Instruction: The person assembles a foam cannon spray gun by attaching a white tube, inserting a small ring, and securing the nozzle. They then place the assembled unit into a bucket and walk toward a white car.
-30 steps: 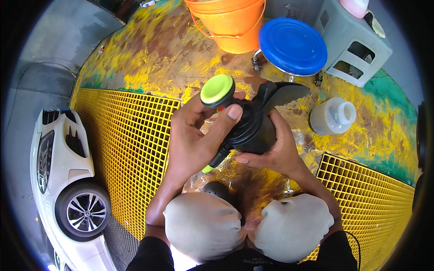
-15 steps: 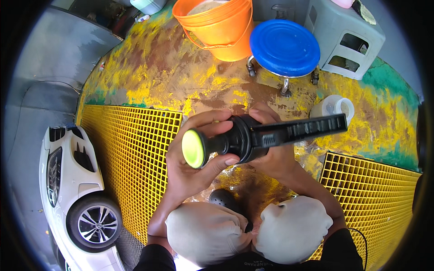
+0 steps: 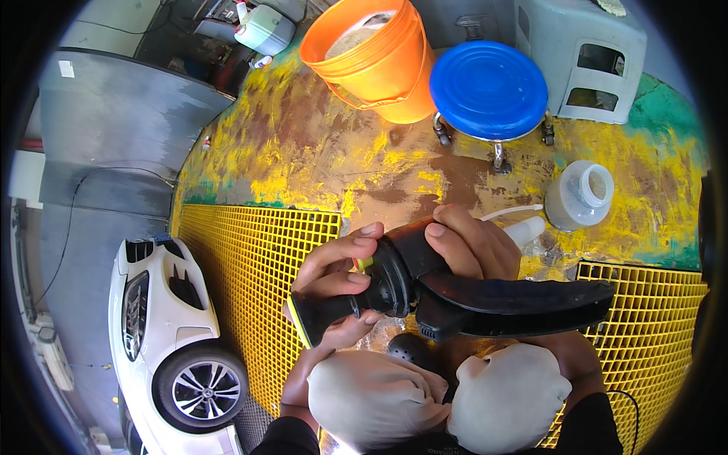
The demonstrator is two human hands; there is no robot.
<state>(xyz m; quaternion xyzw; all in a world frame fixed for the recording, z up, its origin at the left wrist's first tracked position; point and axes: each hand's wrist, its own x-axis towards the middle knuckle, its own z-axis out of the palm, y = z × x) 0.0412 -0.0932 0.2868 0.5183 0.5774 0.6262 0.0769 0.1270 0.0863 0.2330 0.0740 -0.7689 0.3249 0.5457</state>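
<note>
Between my hands is a black pump sprayer head [image 3: 516, 303] with a long curved handle and a yellow-green cap on its plunger end. My left hand [image 3: 331, 267] is closed round the ribbed plunger end, thumb below and fingers above. My right hand [image 3: 479, 246] wraps its fingers over the black body. From behind that hand a white tube [image 3: 509, 210] and a pale cylinder [image 3: 526, 230] stick out to the right. Beyond them a translucent white bottle [image 3: 580, 199] rests on the floor with its wide mouth uncovered.
An orange bucket [image 3: 371, 72], a blue wheeled stool [image 3: 489, 89] and a grey plastic stool [image 3: 580, 64] stand ahead. Yellow floor grating [image 3: 258, 250] lies at left and right. At far left is a white car [image 3: 163, 303]; a jug [image 3: 265, 30] sits at the back.
The sprayer head has turned and tilted in my hands, its handle swinging lower and towards me. The tube and pale cylinder now show. My view has shifted slightly left.
</note>
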